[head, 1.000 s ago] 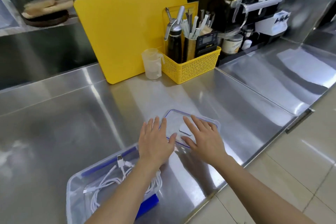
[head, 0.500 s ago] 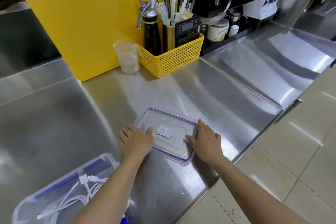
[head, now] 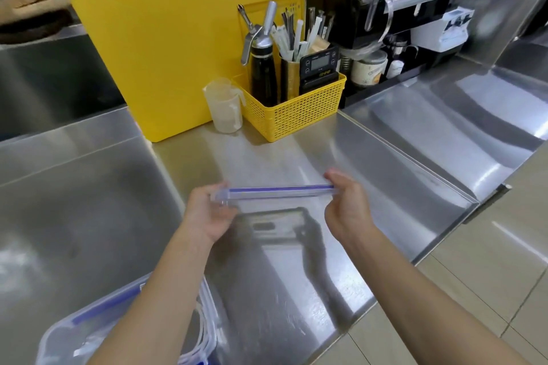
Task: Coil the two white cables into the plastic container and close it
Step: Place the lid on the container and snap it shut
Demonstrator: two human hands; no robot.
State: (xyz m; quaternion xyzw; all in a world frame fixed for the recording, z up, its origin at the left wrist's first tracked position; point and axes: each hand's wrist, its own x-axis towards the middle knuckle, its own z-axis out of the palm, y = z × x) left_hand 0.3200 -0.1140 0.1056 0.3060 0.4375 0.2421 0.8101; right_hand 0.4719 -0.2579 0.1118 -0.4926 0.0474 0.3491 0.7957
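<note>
Both hands, left hand [head: 207,213] and right hand [head: 345,206], grip the lid [head: 277,191] edge-on above the counter [head: 296,290], the container [head: 74,332] at seven o'clock.

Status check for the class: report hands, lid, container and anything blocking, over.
Left hand and right hand grip the lid by its ends, lifted off the counter. Container open, lower left, white cables inside. Left forearm crosses over it.
</note>
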